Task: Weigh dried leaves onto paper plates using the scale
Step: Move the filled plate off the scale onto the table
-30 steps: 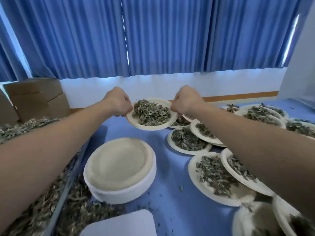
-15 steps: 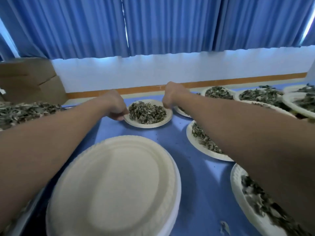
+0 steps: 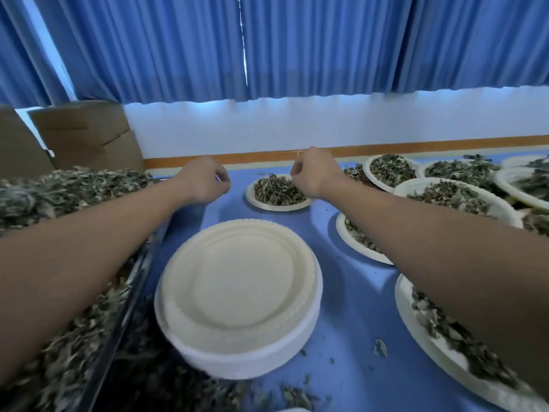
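Note:
A paper plate heaped with dried leaves (image 3: 277, 193) sits on the blue table (image 3: 353, 307) at the far middle. My left hand (image 3: 205, 181) hovers just left of it with loosely curled fingers, holding nothing and not touching the plate. My right hand (image 3: 312, 172) is over the plate's right rim, also loosely curled, and I see nothing in it. A tall stack of empty paper plates (image 3: 237, 292) stands in front of me between my forearms. Loose dried leaves (image 3: 59, 191) are piled at the left.
Several leaf-filled plates (image 3: 451, 197) crowd the right side, some overlapping, and one lies under my right forearm (image 3: 439, 346). A metal tray edge (image 3: 130, 292) borders the leaf pile. Cardboard boxes (image 3: 86, 135) stand at the back left. Leaf crumbs lie scattered near the table's front.
The filled plate, carried in both hands a second ago, now rests on the table. My left hand has let go and pulled to the left; my right hand has lifted.

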### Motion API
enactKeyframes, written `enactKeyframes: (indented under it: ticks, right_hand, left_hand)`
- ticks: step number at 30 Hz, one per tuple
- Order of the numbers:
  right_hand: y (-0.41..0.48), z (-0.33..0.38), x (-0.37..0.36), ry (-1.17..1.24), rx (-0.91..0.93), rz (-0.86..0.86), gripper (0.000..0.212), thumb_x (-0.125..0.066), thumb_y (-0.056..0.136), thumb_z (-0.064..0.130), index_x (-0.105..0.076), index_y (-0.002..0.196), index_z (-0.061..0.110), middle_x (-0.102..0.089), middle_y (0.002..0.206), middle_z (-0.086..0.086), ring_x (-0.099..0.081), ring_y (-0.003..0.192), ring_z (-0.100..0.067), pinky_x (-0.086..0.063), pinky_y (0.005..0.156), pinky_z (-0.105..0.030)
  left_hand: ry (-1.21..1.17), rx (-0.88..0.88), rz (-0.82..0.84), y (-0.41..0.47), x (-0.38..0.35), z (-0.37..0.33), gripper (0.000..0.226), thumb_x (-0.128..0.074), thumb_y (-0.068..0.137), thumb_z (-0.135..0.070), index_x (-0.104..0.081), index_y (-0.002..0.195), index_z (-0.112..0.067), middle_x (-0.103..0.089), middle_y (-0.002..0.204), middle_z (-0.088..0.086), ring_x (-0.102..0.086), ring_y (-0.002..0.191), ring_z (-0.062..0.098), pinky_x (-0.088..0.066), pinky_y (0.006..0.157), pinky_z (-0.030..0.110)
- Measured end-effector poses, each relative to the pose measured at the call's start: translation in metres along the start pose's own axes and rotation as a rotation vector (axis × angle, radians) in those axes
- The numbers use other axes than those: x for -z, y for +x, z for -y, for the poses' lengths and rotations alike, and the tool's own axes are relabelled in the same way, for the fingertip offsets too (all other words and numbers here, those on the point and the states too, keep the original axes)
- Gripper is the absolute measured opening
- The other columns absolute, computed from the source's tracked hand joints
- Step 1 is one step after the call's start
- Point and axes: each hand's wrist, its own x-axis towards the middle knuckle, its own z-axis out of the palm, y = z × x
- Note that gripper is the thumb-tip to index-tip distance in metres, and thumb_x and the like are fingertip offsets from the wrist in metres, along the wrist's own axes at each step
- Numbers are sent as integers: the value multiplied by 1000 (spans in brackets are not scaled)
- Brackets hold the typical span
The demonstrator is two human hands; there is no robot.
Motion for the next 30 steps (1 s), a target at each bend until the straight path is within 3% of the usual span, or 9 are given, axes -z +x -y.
enactKeyframes:
  ticks: [3,6,9,11,16,21,25,30]
  right_hand:
    - [-47,29,15,127,77,-23,15,-62,92,7,-76,91,13,-74,101,-10,-69,95,-28,-59,85,-42]
    - [-104,51,25,183,186,-48,16,-63,88,7,-76,80,12,-75,85,-5,-69,84,-21,-58,77,-37]
    - [-161,58,29,189,291,-28,14,-65,86,11,-77,79,16,-70,72,9,-63,70,-8,-50,68,-28]
    - [-190,56,30,188,362,3,14,-67,87,14,-77,79,18,-71,72,9,-62,68,-6,-49,67,-29]
    - [-232,44,34,216,486,111,14,-72,93,29,-79,81,25,-74,81,6,-67,81,-15,-53,78,-41]
    - [-250,42,41,94,646,175,14,-68,95,43,-80,100,38,-71,90,11,-65,86,-12,-53,77,-43]
    - [-253,47,49,1,714,177,16,-68,98,31,-80,109,31,-72,94,7,-65,89,-16,-51,82,-44]
    - [-251,56,58,-209,780,211,24,-56,104,34,-78,111,27,-69,100,7,-62,93,-18,-50,83,-43]
  left_hand:
    - [51,-143,-114,-48,25,-1,17,-61,96,-17,-77,97,-10,-75,98,6,-66,91,22,-49,82,30]
    - [7,-246,-209,-102,41,-8,17,-63,97,-20,-78,95,-11,-74,89,2,-65,84,21,-47,77,31]
    - [-41,-401,-220,-163,47,-14,15,-65,97,-24,-79,95,-18,-73,90,-11,-61,79,-2,-45,75,21]
    - [-30,-487,-135,-198,47,-17,14,-64,98,-33,-76,96,-28,-69,89,-20,-58,79,-12,-40,69,11]
    - [66,-553,86,-244,36,-17,26,-59,96,-53,-73,112,-36,-69,108,-23,-62,91,-4,-50,82,26]
    - [40,-608,65,-260,28,-17,24,-62,97,-43,-76,115,-35,-74,109,-22,-65,91,-3,-56,82,33]
    - [17,-594,20,-258,27,-15,19,-68,97,-28,-77,112,-33,-75,108,-18,-67,92,0,-56,86,36]
    - [35,-611,14,-257,29,-17,16,-68,96,-27,-80,107,-32,-76,104,-17,-67,87,0,-54,83,36]
